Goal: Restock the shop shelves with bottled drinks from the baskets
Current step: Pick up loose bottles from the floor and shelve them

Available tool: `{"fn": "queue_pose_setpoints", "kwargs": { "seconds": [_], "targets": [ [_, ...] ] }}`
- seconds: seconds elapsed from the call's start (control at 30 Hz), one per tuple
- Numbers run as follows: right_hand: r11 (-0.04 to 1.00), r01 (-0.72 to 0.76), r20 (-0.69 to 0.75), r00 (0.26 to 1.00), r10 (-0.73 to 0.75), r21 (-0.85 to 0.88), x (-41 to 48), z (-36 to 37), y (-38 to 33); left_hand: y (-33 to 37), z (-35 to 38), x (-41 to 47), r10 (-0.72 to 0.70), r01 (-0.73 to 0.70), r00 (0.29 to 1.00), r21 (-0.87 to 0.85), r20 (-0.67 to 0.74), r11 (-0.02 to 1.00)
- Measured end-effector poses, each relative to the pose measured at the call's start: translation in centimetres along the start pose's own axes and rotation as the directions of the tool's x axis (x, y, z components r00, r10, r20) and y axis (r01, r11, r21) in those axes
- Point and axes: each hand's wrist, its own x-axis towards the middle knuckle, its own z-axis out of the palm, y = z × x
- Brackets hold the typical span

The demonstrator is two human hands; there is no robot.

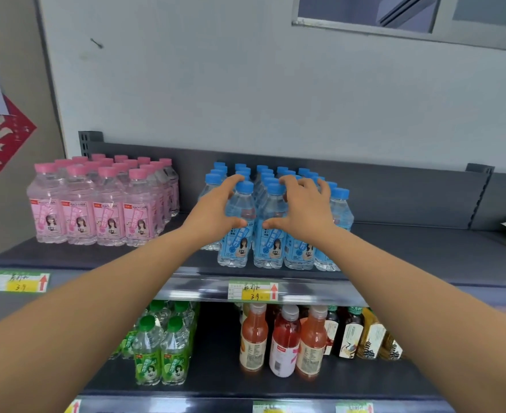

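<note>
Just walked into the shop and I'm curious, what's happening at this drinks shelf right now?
A person is handling drinks on the upper shelf. Their left hand grips one front-row blue-capped bottle and their right hand grips the neighbouring bottle. Both bottles stand upright at the front of the blue-capped block. Pink-capped bottles stand in a separate block to the left. The lower shelf holds green-capped bottles and juice bottles. No basket is in view.

A pale wall (216,84) holds a high window (409,13); a red paper decoration (1,135) hangs left.
</note>
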Motion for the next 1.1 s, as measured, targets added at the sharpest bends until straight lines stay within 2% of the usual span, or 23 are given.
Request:
{"fn": "queue_pose_setpoints", "kwargs": {
  "seconds": [0.23, 0.37, 0.7, 0.93, 1.1],
  "targets": [
    [0.999, 0.042, -0.008, 0.999, -0.041, 0.023, -0.1, 0.2, 0.4, -0.6, 0.5, 0.8, 0.012, -0.012, 1.0, -0.018, -0.025, 1.0],
    [0.998, 0.051, -0.023, 0.998, -0.051, 0.023, -0.2, 0.2, 0.3, -0.8, 0.3, 0.8, 0.003, -0.003, 1.0, -0.02, 0.009, 1.0],
    [0.996, 0.055, -0.007, 0.998, -0.055, -0.067, -0.7, 0.1, 0.3, 0.1, 0.0, -0.3, -0.103, 0.099, 0.994, 0.115, 0.031, 0.988],
    [0.974, 0.16, -0.104, 0.979, -0.178, -0.159, -3.2, -0.4, -0.1, 0.7, -0.1, -3.3, -0.164, 0.168, 0.986, 0.241, -0.039, 0.956],
    [0.969, 0.205, -0.08, 0.973, -0.218, -0.14, -6.7, -0.2, -1.0, 0.8, 0.1, -7.0, -0.1, 0.11, 0.994, 0.368, -0.046, 0.923]
  ]
}}
